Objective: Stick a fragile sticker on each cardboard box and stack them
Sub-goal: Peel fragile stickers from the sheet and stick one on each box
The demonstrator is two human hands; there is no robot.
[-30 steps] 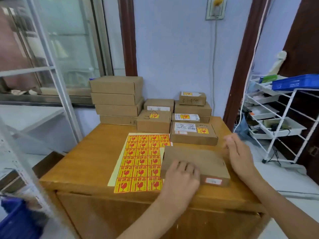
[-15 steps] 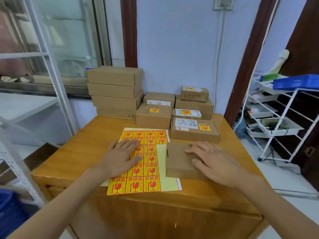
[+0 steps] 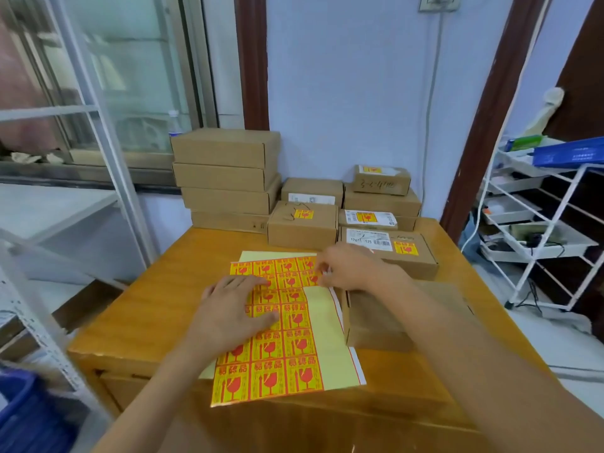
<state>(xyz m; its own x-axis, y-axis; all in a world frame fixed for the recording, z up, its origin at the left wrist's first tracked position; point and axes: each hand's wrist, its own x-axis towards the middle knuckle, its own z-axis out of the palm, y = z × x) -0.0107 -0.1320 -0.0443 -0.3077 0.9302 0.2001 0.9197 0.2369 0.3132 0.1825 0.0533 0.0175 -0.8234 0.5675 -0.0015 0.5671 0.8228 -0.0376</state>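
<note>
showing red goblets, yellow sticker sheet [image 3: 287, 354].

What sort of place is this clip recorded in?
Probably a small home or shop packing room: brown cardboard boxes stacked against the wall, a yellow-and-red fragile sticker sheet on the wooden table, and a white wire rack of trays.

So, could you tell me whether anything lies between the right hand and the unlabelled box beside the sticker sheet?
Nothing visible does. The right hand is picking at the sticker sheet, and the plain box sits directly beside the sheet's right edge, under that forearm. The left hand presses the sheet flat, away from that path.
</note>
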